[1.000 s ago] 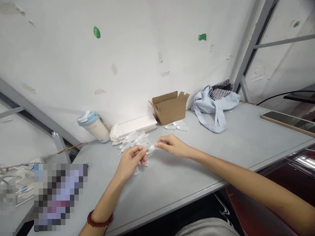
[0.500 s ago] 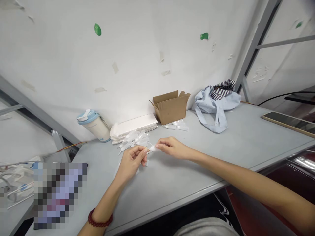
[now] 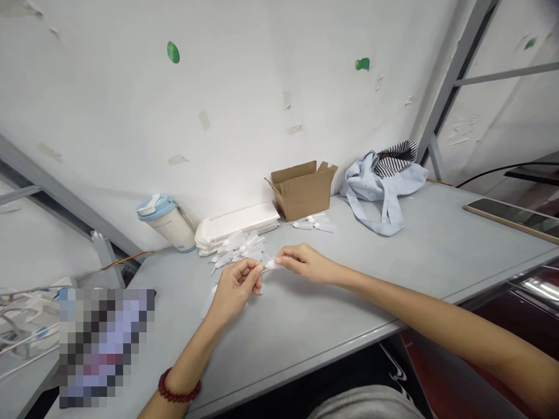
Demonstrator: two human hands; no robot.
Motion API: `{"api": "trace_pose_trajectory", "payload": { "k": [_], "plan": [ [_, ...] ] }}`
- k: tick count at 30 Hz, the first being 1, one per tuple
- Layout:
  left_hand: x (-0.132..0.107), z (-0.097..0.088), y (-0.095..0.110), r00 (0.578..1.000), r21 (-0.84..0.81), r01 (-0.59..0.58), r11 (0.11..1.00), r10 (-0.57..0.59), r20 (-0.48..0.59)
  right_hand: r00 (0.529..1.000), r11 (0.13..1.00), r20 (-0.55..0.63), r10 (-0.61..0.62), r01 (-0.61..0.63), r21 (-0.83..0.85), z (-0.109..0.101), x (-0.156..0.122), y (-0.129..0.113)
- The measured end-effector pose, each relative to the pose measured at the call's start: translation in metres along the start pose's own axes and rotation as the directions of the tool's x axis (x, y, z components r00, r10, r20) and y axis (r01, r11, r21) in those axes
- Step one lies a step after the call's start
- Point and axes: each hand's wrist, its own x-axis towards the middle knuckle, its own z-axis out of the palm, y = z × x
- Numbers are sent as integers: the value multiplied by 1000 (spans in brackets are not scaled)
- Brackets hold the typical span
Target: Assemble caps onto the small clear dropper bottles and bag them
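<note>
Over the table, my left hand [image 3: 238,285] and my right hand [image 3: 308,263] pinch at opposite ends of one small white piece [image 3: 271,264], its exact kind too small to make out. A thin, light strand seems to loop up from it. My left fingertips close on the left end, where a small brownish spot shows. My right thumb and forefinger grip the right end. Just behind my left hand lies a pile of translucent plastic pieces with white ends [image 3: 240,244]. More translucent pieces lie partly hidden under my left wrist.
A white stack of flat sheets or packs [image 3: 240,220] stands by the wall, between a blue-lidded tumbler [image 3: 168,224] and an open cardboard box [image 3: 303,195]. Several similar pieces [image 3: 312,223] lie before the box. A light-blue cloth bag [image 3: 379,186] and a phone [image 3: 515,218] are at right.
Almost nothing differs. Both hands keep their pinch on the small white piece, with only a slight shift of the left fingers and wrist.
</note>
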Motion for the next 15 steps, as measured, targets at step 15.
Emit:
{"api": "trace_pose_trajectory", "payload": {
  "k": [15],
  "plan": [
    [10,-2,-11,992,-101,3,995,11,129,985,951,-58,-162,140,-275,5,1,5]
  ]
}}
